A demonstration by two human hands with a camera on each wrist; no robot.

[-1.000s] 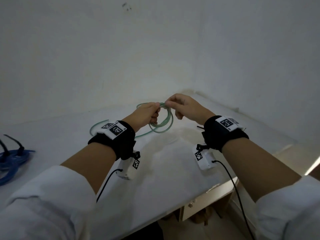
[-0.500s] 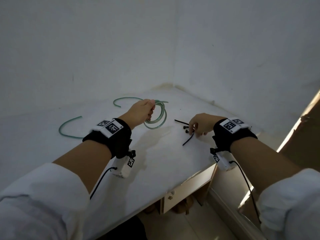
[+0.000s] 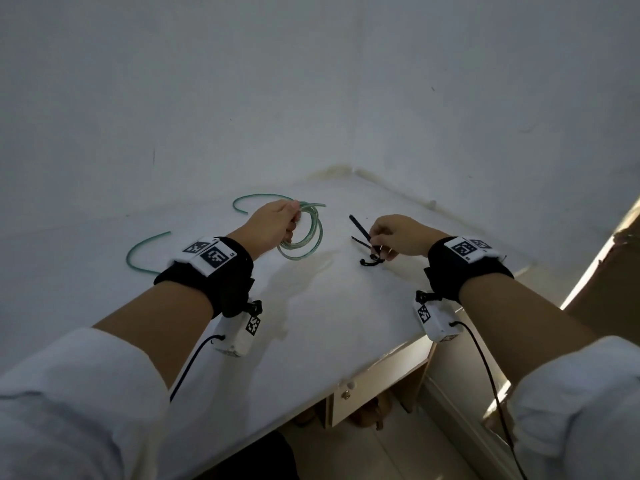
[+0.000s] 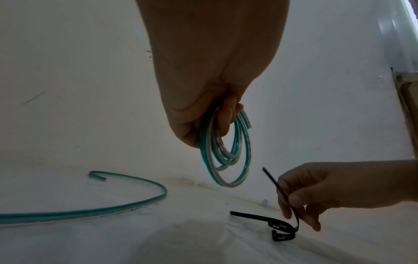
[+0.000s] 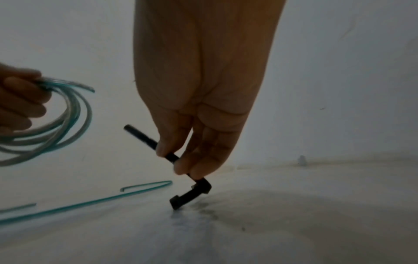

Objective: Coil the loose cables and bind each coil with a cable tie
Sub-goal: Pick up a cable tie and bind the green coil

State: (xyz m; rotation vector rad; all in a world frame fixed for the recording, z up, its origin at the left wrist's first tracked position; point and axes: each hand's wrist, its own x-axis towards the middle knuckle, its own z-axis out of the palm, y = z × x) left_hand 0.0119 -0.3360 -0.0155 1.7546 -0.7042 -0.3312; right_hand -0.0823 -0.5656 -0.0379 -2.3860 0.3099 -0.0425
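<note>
Cable coil (image 3: 300,237) above white table (image 3: 311,327) (corner of white walls)

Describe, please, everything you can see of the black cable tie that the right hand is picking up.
The black cable tie is a thin, flat, flexible strap, plastic by its look. The right hand pinches it near mid-length between thumb and fingertips. Its free end points up and away; its lower end bends sharply, the tip at or just above the white table. It is unfastened, apart from the coil. A second tie lies beside it.

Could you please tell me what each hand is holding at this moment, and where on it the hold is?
The left hand grips the green coil at its top. The right hand pinches a black tie at mid-strap.
</note>
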